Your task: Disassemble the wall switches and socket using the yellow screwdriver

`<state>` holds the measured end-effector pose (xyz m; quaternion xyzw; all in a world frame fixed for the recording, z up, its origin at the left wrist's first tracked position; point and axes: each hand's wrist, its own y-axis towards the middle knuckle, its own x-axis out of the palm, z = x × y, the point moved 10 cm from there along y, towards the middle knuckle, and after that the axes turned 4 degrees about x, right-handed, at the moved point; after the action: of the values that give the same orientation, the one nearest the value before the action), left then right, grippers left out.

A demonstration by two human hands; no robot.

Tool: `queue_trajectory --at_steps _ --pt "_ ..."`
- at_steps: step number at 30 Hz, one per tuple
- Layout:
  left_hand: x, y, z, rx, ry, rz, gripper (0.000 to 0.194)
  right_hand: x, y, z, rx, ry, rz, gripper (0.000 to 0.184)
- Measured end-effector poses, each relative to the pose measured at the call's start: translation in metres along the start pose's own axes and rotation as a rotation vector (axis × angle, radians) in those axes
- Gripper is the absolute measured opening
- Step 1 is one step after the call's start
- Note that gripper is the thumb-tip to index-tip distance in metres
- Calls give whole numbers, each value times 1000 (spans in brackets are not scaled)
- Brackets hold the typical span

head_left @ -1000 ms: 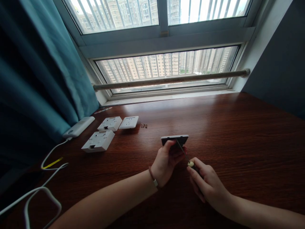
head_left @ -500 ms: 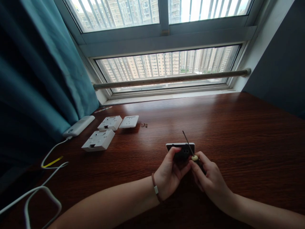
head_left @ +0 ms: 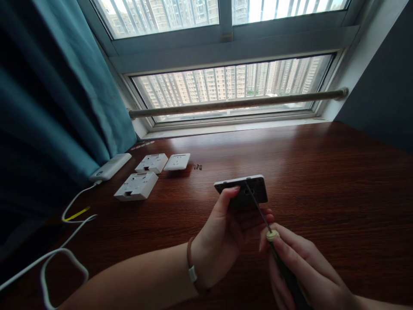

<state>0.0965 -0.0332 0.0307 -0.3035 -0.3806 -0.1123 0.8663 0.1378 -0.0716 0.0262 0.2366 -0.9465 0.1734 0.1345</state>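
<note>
My left hand (head_left: 222, 234) grips a white socket plate (head_left: 254, 189) from below, tilted up with its dark back side facing me. My right hand (head_left: 303, 269) is closed round a thin screwdriver (head_left: 258, 209) with a dark handle and a cream collar. The shaft's tip rests on the back of the plate near its upper middle. Both hands hover above the dark wooden table (head_left: 322, 181), close to me.
At the left rear lie two white socket boxes (head_left: 137, 186) (head_left: 151, 163), a flat white socket plate (head_left: 177, 162), a few small screws (head_left: 198, 166) and a white power bank (head_left: 110, 167) with white cables (head_left: 61, 254). A teal curtain (head_left: 48, 99) hangs left; a window is behind.
The plate and both hands have come nearer to me and higher. The screwdriver, held up beside the plate half a second ago, now has its tip on the plate's back.
</note>
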Motion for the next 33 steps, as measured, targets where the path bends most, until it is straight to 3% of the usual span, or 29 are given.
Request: queue_trajectory --at_steps 15,24,33 --pt "-5 3 3 34 -22 45 41 -6 3 -4 -25 -52 91 36" --pt "-6 3 4 44 -14 57 42 -7 3 0 -15 -29 107 36" --pt "-7 7 3 45 -29 37 36 -7 3 -2 9 -143 100 38"
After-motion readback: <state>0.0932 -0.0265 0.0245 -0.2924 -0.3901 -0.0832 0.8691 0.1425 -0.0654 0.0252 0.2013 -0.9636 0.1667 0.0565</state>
